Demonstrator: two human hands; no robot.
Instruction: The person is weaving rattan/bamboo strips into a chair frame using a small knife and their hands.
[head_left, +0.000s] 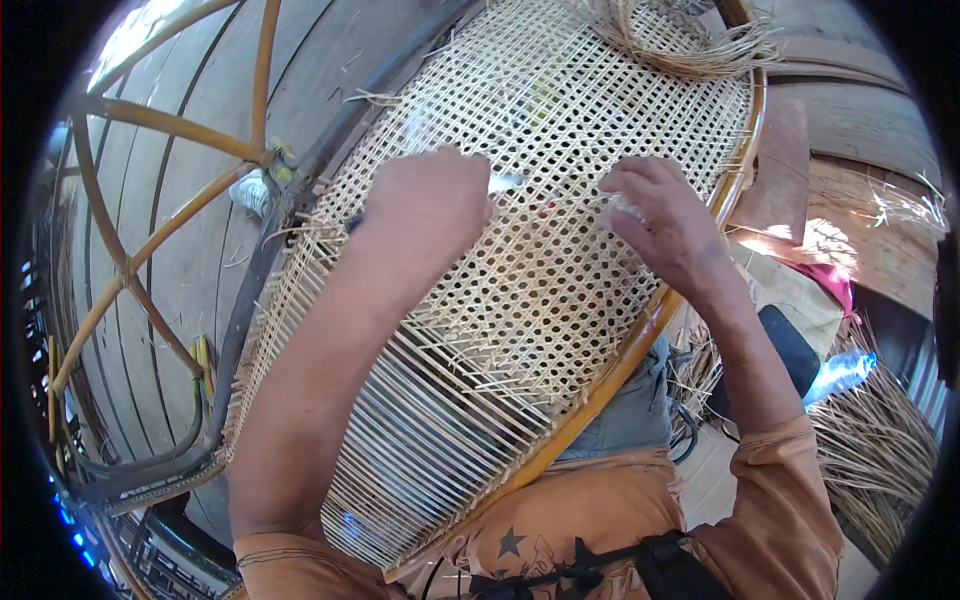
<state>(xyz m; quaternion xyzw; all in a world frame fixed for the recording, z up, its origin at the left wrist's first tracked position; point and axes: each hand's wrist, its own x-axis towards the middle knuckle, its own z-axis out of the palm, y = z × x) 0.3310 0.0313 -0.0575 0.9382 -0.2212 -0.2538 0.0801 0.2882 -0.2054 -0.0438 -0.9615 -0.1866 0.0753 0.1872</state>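
A large curved panel of woven cane (560, 285) lies across my lap, edged by a brown pole rim (612, 372). My left hand (430, 200) is closed in a fist over the weave at the centre-left. From it a short, pale metal blade of a knife-like tool (507, 183) points right, and a dark end shows behind the wrist; the rest is hidden in the fist. To the right, my right hand (665, 215) hovers at the mesh with bent fingers, the thumb apart from them. I make out nothing held there. Small open holes cover the upper weave; the lower part has only parallel strands.
A bundle of loose cane strands (690, 55) rests on the panel's far end. Bamboo-like frame poles (180, 125) stand at the left. On the right are a clear plastic bottle (842, 374), a dark rounded object (785, 350) and a heap of long strips (880, 450).
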